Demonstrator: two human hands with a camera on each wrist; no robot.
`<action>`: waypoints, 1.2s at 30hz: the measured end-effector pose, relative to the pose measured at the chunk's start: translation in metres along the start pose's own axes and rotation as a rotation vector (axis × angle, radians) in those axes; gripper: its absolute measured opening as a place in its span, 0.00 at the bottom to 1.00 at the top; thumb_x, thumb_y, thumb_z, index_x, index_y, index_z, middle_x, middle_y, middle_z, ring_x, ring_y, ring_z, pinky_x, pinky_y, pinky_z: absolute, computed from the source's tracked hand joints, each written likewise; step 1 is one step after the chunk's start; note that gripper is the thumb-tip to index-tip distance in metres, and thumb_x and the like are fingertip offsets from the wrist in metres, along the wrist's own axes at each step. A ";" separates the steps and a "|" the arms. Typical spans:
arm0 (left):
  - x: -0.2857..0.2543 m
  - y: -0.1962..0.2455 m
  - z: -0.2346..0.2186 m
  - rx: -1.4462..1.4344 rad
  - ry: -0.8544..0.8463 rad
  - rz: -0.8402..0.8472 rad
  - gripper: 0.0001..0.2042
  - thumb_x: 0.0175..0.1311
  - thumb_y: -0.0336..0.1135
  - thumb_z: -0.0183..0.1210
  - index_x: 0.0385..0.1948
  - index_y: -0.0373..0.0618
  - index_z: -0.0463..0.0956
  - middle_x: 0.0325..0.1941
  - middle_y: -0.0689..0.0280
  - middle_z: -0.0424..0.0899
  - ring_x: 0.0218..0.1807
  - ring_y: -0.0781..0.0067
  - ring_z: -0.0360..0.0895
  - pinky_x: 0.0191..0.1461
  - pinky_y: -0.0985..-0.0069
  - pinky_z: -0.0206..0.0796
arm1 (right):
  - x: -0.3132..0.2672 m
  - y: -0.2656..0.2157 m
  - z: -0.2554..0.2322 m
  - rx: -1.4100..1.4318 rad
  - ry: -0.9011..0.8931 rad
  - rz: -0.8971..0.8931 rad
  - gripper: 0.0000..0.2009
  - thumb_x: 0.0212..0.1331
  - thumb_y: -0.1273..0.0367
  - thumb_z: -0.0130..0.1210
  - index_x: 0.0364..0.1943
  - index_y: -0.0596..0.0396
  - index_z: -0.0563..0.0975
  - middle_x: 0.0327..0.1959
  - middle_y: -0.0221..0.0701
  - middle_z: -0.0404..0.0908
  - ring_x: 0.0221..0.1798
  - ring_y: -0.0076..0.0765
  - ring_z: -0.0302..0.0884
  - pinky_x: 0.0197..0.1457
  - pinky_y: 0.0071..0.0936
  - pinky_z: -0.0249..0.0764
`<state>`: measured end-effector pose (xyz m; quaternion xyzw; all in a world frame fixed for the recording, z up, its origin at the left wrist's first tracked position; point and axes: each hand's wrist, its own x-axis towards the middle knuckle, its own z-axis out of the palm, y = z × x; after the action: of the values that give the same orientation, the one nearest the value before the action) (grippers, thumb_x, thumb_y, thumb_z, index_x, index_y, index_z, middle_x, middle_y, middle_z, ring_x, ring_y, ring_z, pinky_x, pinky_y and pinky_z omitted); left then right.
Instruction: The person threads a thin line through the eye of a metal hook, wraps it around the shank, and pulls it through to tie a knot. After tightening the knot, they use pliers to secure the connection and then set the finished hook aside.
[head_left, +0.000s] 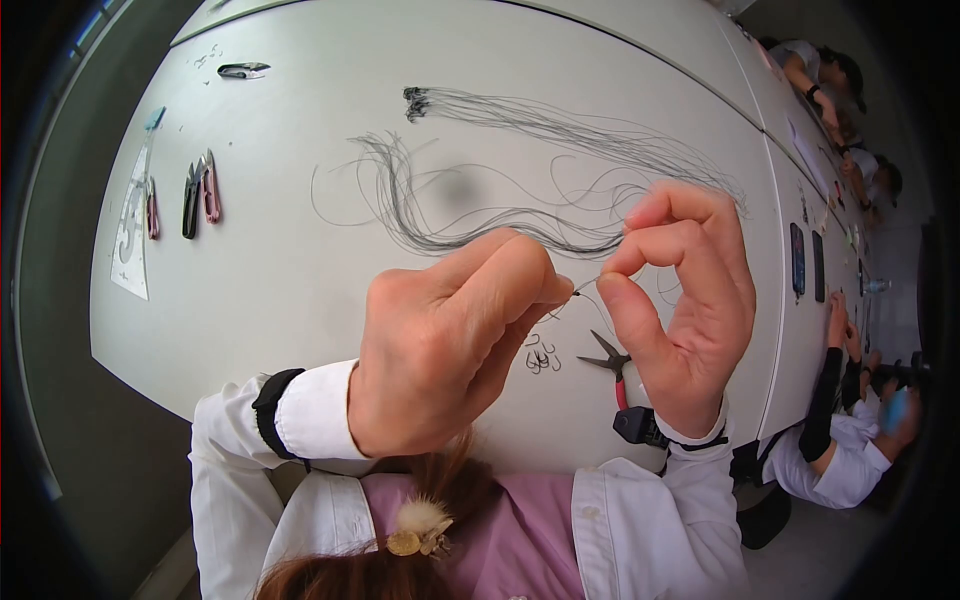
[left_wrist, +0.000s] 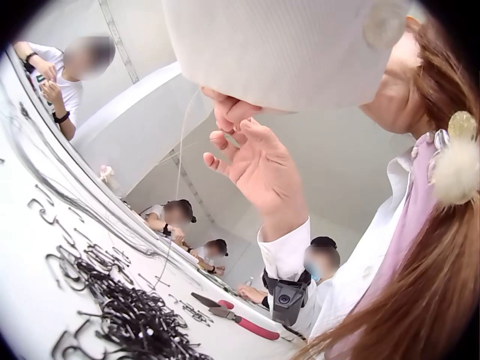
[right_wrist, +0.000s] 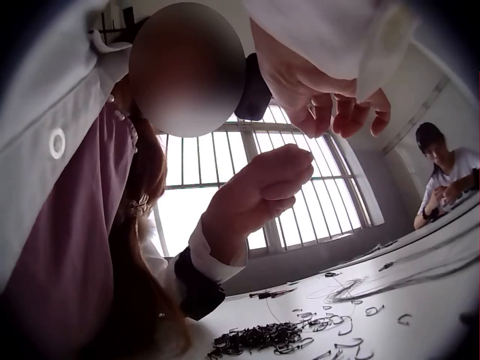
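Note:
My left hand (head_left: 440, 340) pinches a small dark hook-like piece (head_left: 576, 293) between thumb and forefinger, most of it hidden by the fingers. Just beside it, my right hand (head_left: 690, 300) pinches a thin fishing line (head_left: 590, 282) that runs to that piece, thumb against forefinger. Both hands are raised over the table, also in the right wrist view. In the left wrist view, a strand of line (left_wrist: 180, 161) hangs from the fingers. Below lie several loose black fish hooks (head_left: 543, 358) and a large heap of hooks (left_wrist: 127, 307).
Red-handled pliers (head_left: 620, 385) lie under my right hand. Ahead are a loose bundle of line (head_left: 400, 205) and a bundle with hooks (head_left: 415, 103) at one end. Thread snips (head_left: 190, 200) and a clear triangular ruler (head_left: 130, 245) lie left. Other people sit along the table's right.

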<state>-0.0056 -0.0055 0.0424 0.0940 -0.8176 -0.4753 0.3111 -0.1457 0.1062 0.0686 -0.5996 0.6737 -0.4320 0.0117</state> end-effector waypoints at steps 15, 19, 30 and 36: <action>0.005 -0.007 0.000 0.190 -0.048 0.033 0.06 0.51 0.16 0.57 0.25 0.37 0.71 0.21 0.64 0.74 0.18 0.74 0.72 0.21 0.80 0.61 | 0.001 0.008 -0.008 0.838 -0.231 0.588 0.02 0.61 0.75 0.47 0.31 0.58 0.68 0.25 0.24 0.69 0.23 0.09 0.57 0.24 0.11 0.56; 0.005 -0.009 -0.001 -0.008 -0.095 -0.071 0.04 0.53 0.17 0.55 0.24 0.36 0.71 0.20 0.66 0.75 0.20 0.80 0.73 0.23 0.84 0.62 | -0.002 0.009 -0.005 0.450 -0.179 0.335 0.02 0.59 0.77 0.49 0.30 0.58 0.69 0.22 0.21 0.68 0.19 0.09 0.55 0.19 0.13 0.51; 0.007 -0.005 -0.005 -0.116 -0.220 -0.157 0.05 0.55 0.18 0.54 0.24 0.37 0.70 0.19 0.66 0.76 0.21 0.84 0.73 0.25 0.85 0.63 | -0.001 0.004 0.006 -0.060 0.013 -0.172 0.06 0.46 0.80 0.60 0.26 0.59 0.73 0.21 0.28 0.72 0.17 0.20 0.58 0.19 0.16 0.53; 0.005 -0.004 -0.004 -0.167 -0.208 -0.173 0.05 0.56 0.19 0.54 0.23 0.37 0.69 0.20 0.66 0.76 0.21 0.83 0.71 0.26 0.85 0.62 | -0.002 0.009 0.006 -0.060 0.038 -0.150 0.07 0.49 0.81 0.59 0.29 0.61 0.73 0.21 0.27 0.73 0.18 0.17 0.57 0.20 0.14 0.53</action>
<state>-0.0078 -0.0133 0.0429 0.0881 -0.7919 -0.5737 0.1897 -0.1495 0.1034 0.0582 -0.6401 0.6397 -0.4225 -0.0516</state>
